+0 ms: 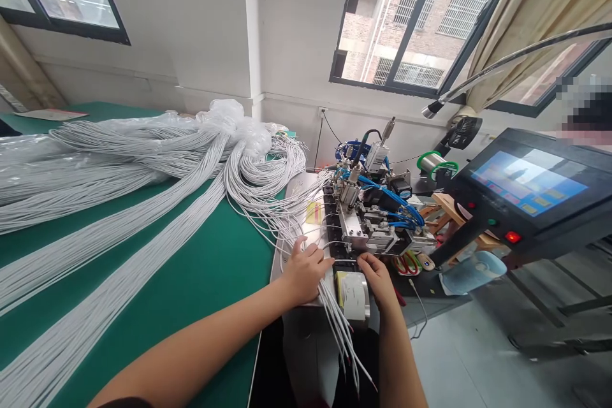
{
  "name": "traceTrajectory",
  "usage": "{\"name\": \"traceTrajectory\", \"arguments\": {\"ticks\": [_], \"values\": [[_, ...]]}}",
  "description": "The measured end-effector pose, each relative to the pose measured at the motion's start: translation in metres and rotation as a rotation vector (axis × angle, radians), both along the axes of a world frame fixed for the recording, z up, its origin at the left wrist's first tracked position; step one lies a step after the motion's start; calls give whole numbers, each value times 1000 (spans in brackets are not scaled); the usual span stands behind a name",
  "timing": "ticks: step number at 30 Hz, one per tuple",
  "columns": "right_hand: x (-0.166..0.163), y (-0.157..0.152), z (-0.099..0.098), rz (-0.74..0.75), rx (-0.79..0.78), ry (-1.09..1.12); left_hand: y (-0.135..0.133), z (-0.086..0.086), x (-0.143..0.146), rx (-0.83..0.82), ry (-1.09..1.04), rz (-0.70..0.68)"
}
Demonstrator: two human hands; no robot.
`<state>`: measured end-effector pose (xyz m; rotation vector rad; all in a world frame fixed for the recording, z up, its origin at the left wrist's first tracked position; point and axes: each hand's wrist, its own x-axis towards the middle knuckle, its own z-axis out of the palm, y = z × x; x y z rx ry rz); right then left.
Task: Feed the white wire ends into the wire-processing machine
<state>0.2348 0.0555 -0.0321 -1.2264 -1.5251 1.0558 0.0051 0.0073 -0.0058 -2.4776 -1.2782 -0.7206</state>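
My left hand pinches a thin white cable between thumb and fingers at the front of the machine. Closed near the other end of that cable is my right hand, its fingertips beside the machine's black track. A bundle of white cables runs under my left hand and hangs over the front edge, with bare or coloured tips. Just behind my hands stands the machine's metal head with blue air tubes. A small metal block with a paper label lies between my wrists.
Long white cable bundles, partly wrapped in clear plastic, lie across the green table to the left. A touchscreen panel stands at the right, before a partly visible person. A green-rimmed wire spool and a blue plastic container are nearby.
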Motion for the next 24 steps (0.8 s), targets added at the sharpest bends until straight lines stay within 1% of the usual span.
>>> {"name": "traceTrajectory", "arguments": {"ticks": [8, 13, 19, 24], "values": [[-7, 2, -1, -20, -199, 173, 0, -2, 2, -10, -10, 41], [-10, 3, -5, -47, -272, 274, -1, -3, 3, -27, -28, 72], [-10, -2, -9, -68, -287, 290, -2, -4, 3, -76, -35, 73], [0, -13, -9, -114, -230, 213, -3, -1, 3, -157, -42, 114]]}}
